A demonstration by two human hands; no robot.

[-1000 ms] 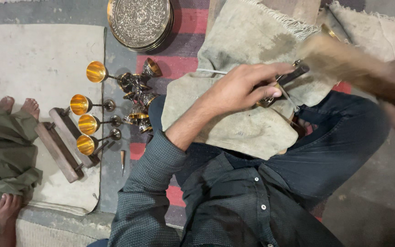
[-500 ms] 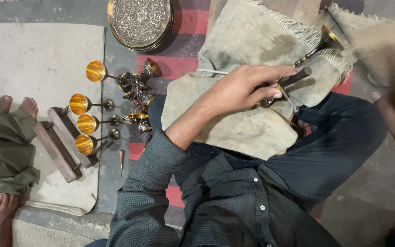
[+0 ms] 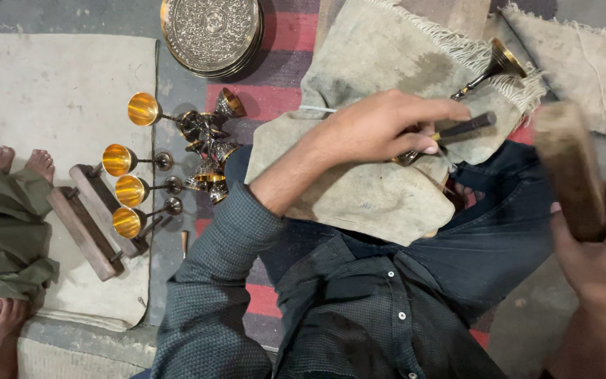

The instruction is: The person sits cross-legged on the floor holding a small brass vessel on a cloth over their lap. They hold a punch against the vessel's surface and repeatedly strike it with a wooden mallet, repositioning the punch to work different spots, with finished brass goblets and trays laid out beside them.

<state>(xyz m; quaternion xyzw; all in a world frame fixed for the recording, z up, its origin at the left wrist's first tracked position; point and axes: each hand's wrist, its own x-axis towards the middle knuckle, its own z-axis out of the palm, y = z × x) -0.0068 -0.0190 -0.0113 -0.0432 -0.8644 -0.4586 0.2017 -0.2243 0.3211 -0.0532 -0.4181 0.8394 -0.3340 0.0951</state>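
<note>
Gold-lined goblets (image 3: 129,179), ornately patterned silver tray (image 3: 210,31), red-and-grey striped rug (image 3: 275,95), beige cloth (image 3: 359,189).

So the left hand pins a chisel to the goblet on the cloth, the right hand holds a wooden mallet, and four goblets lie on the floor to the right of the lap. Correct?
Not quite. The head view shows the four goblets to the left of the lap, beside the wooden blocks. The rest holds: the left hand pins the chisel to the goblet on the cloth, and the right hand holds the mallet.
</note>
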